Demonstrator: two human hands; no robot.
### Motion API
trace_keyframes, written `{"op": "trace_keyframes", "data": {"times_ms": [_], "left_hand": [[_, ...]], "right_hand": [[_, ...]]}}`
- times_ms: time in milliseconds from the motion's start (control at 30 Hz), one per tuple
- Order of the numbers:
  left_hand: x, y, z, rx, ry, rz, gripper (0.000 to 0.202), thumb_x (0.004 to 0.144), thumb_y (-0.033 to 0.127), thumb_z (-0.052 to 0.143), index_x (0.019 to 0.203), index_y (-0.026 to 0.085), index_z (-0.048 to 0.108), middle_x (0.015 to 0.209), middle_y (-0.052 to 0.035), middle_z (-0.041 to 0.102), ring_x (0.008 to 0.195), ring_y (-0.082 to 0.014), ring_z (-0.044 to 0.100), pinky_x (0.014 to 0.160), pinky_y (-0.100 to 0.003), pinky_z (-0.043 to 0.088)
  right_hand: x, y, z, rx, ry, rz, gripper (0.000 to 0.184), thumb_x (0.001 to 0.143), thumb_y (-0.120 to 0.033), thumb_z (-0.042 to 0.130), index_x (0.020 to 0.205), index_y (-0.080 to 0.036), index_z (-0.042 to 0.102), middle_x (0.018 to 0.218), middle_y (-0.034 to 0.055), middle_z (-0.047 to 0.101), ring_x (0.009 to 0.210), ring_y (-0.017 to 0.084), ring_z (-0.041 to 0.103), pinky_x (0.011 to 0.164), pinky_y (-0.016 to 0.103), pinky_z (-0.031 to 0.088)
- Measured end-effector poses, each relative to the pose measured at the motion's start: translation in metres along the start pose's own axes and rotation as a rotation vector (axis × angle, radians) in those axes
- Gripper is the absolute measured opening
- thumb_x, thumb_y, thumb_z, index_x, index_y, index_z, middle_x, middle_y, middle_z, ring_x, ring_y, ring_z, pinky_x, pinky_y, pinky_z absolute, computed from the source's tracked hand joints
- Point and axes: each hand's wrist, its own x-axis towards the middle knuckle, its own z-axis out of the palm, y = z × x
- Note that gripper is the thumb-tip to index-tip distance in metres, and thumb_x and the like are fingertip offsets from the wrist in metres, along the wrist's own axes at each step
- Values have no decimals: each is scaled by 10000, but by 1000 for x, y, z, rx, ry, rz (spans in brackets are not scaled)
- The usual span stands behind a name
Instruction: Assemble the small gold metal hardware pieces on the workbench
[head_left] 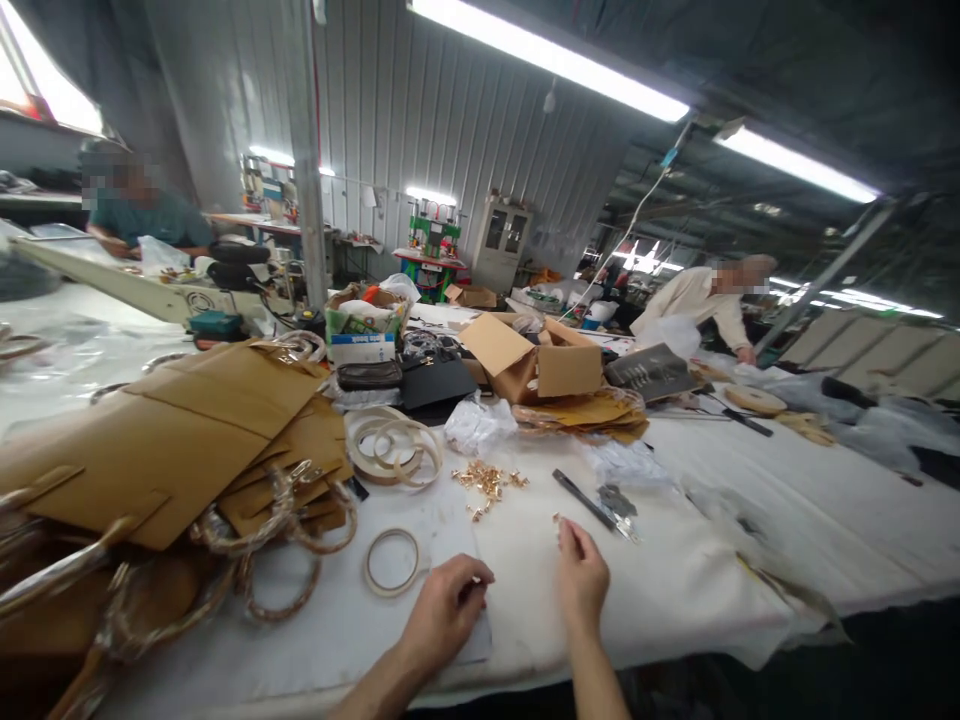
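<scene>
My right hand (583, 578) is closed in a pinch, with a small gold-coloured metal piece (556, 517) at its fingertips. Curled over the table edge side of a white sheet, my left hand (448, 608) has thumb and fingers drawn together; whatever they hold, if anything, is hidden. Beyond both hands lies a loose pile of small gold-coloured metal pieces (487, 482). A roll of tape (391, 562) lies flat just left of my left hand. To the right of the pile are a dark flat strip (583, 498) and a small dark scrap (616, 499).
Brown bag panels (172, 430) with wrapped ring handles (281, 605) are stacked at left. Coiled strips (394, 447), crumpled plastic (480, 425) and an open cardboard box (532, 360) stand behind the pile. One person (150, 215) sits far left; another (694, 300) leans over the table at right.
</scene>
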Motion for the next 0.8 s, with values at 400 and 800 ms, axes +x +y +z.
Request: {"op": "trace_keyframes", "data": {"times_ms": [400, 800], "left_hand": [[-61, 7, -93, 419, 217, 134, 309, 957, 111, 571, 1231, 246, 610, 1239, -98, 668, 1208, -253, 607, 1057, -427, 518], [-38, -29, -87, 693, 97, 119, 338, 960, 175, 586, 1287, 259, 575, 1228, -98, 670, 1180, -315, 613, 994, -512, 558]], "right_hand": [[24, 20, -15, -307, 146, -392, 587, 860, -633, 584, 1122, -131, 741, 1033, 181, 698, 979, 325, 635, 812, 453, 543], [-48, -49, 78, -13, -483, -434, 246, 953, -311, 578, 1138, -214, 707, 1129, 91, 662, 859, 189, 662, 719, 305, 590]]}}
